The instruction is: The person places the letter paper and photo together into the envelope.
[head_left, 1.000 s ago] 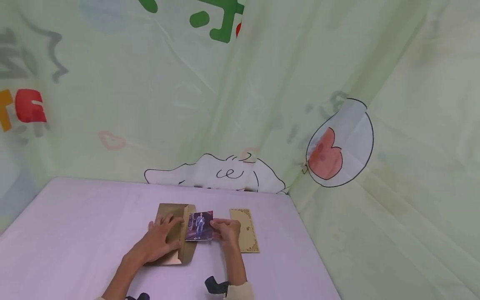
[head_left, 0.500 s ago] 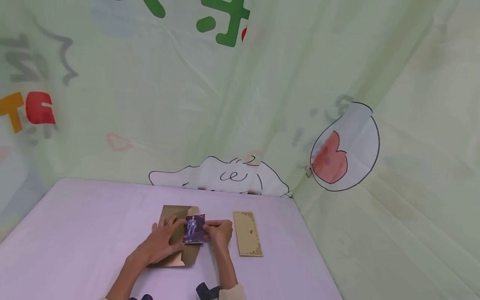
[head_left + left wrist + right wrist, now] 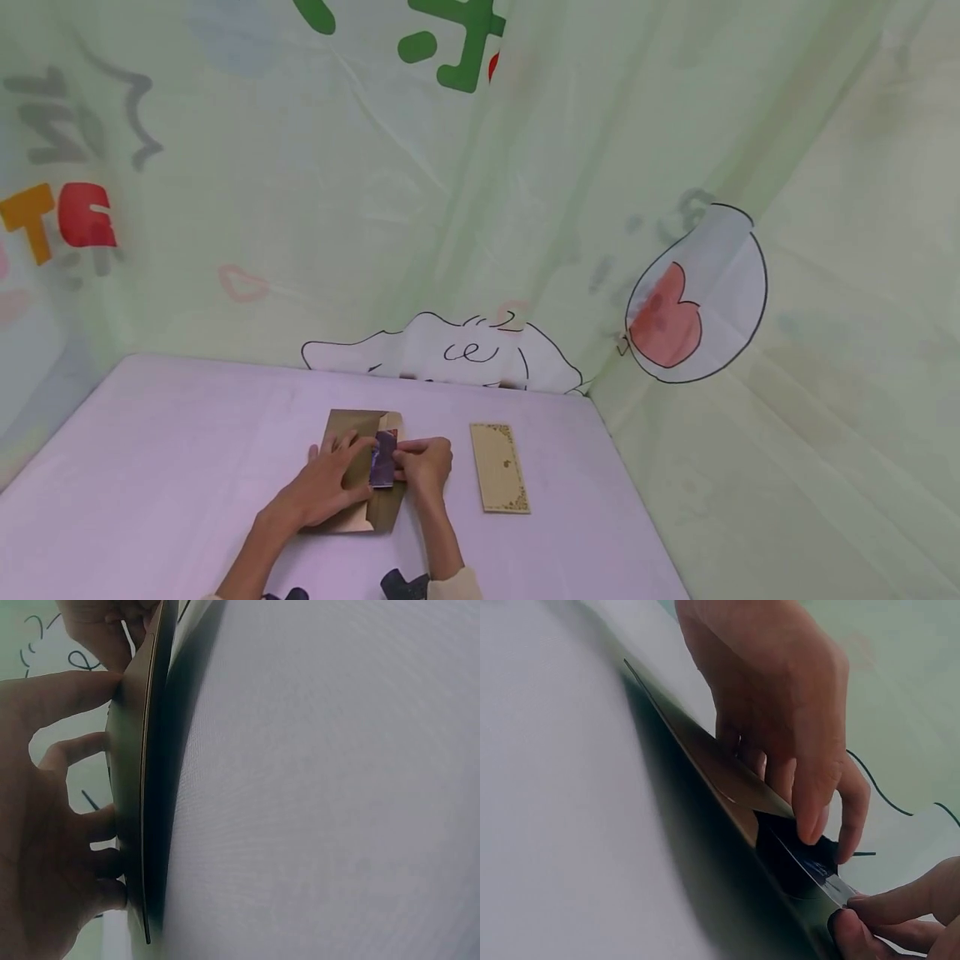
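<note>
Evidently right hand point(image 3: 426, 465) pinched photo card point(image 3: 382, 460), lower centre of frame, seemingly part-inside envelope point(image 3: 356, 472); left hand point(image 3: 322, 483) pressed envelope, fingers spread. Risk: skewed push could have bent card; slack left press, let envelope slide.

Pale green sheeting point(image 3: 375, 217), printed with green lettering point(image 3: 476, 50), a line-drawn figure point(image 3: 427, 354) and a balloon point(image 3: 720, 292) bearing a red heart point(image 3: 666, 325), hangs behind the lilac-white bench point(image 3: 180, 458).

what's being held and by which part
The right hand pinches the picture card by its right edge; the left hand touches the envelope.
</note>
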`<action>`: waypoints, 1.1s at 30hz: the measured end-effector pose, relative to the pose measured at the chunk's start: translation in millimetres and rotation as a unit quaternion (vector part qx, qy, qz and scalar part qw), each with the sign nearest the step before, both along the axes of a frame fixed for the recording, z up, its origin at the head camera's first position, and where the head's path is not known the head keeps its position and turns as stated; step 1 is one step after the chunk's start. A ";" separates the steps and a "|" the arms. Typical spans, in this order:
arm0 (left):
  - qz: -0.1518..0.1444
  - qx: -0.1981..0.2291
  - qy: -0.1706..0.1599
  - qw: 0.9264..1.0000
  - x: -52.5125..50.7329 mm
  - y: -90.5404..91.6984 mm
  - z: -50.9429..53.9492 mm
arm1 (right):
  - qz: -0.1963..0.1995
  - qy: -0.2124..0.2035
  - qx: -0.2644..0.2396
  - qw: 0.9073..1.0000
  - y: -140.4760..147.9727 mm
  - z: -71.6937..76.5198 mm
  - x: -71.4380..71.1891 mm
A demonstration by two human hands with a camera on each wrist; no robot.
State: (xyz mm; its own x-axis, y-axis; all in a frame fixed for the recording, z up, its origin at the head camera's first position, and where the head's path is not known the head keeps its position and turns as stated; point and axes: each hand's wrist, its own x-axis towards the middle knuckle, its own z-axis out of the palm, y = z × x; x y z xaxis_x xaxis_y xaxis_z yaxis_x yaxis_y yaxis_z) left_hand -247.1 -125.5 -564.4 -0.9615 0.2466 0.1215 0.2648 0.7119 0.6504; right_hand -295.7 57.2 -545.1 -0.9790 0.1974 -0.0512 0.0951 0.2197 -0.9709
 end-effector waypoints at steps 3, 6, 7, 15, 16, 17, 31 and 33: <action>0.000 0.002 0.000 1.000 -0.1 0.0 0.6 | 0.004 0.009 0.011 1.000 -4.0 -1.0 -0.4; -0.001 0.004 -0.003 1.000 0.7 0.5 1.4 | 0.002 0.001 0.015 1.000 -6.9 -2.3 0.0; -0.002 0.004 -0.006 1.000 0.9 0.7 1.4 | 0.002 -0.001 0.017 1.000 -7.7 -3.2 0.3; -0.003 -0.003 0.003 1.000 -0.7 2.3 1.1 | 0.008 0.008 0.026 1.000 -14.4 -4.4 1.5; -0.003 -0.005 0.007 1.000 -1.5 2.4 0.7 | 0.011 0.011 0.024 1.000 -15.2 -4.0 1.6; -0.002 -0.008 0.009 1.000 -2.2 2.6 0.2 | 0.011 0.009 0.022 1.000 -16.1 -3.9 1.6; -0.001 -0.013 0.011 1.000 -2.7 1.6 -4.4 | 0.004 0.047 0.072 0.996 -31.4 -10.4 4.4; 0.002 -0.016 0.012 1.000 -2.1 0.6 -4.3 | 0.002 0.058 0.086 0.995 -35.3 -10.8 5.7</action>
State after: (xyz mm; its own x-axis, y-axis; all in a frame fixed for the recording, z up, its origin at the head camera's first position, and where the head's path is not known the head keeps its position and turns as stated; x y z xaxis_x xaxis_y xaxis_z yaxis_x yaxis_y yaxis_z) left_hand -249.3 -124.9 -568.7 -0.9590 0.2477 0.1377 0.2784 0.7325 0.6213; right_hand -290.1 21.9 -556.0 -0.9772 0.1894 0.0962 -0.0165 0.3840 -0.9232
